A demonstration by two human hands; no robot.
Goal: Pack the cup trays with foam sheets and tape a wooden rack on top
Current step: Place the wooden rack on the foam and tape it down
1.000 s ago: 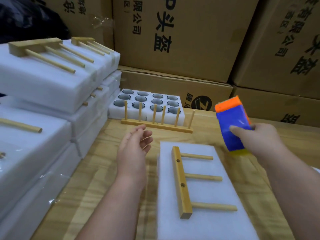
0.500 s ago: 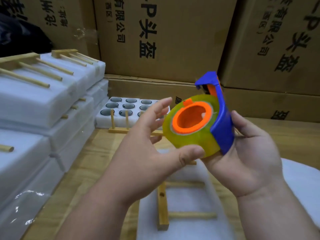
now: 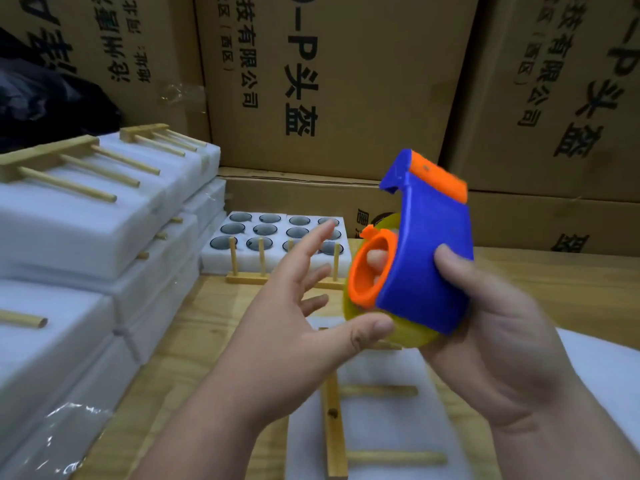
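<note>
We are holding the tape dispenser [image 3: 426, 258] in the air above the bench [image 3: 554, 289], in front of the cardboard boxes [image 3: 329, 81]. Since half a second ago we are seeing it turned: the blue shell now faces us broadside with its orange tip up, where before the orange hub and the yellowish tape roll [image 3: 398, 336] faced us more squarely. Our right hand [image 3: 502, 337] is wrapping around the blue shell from the right and below, thumb pressing on its face, gripping it firmly. Our left hand [image 3: 304, 327] is spread wide, fingers fanned and loose, with only the thumb tip touching the lower edge of the tape roll; it is grasping nothing.

Directly under our hands, a foam sheet [image 3: 374, 427] is lying on the bench with a wooden rack [image 3: 334, 434] flat on top, its pegs pointing right; our hands are hiding its far end. Further back, an open cup tray [image 3: 249, 258] is showing cups in its foam cells, with a second rack [image 3: 247, 278] standing upright just in front of it. On the left, finished packs [image 3: 86, 230] are stacked in layers, racks lying on top.
</note>
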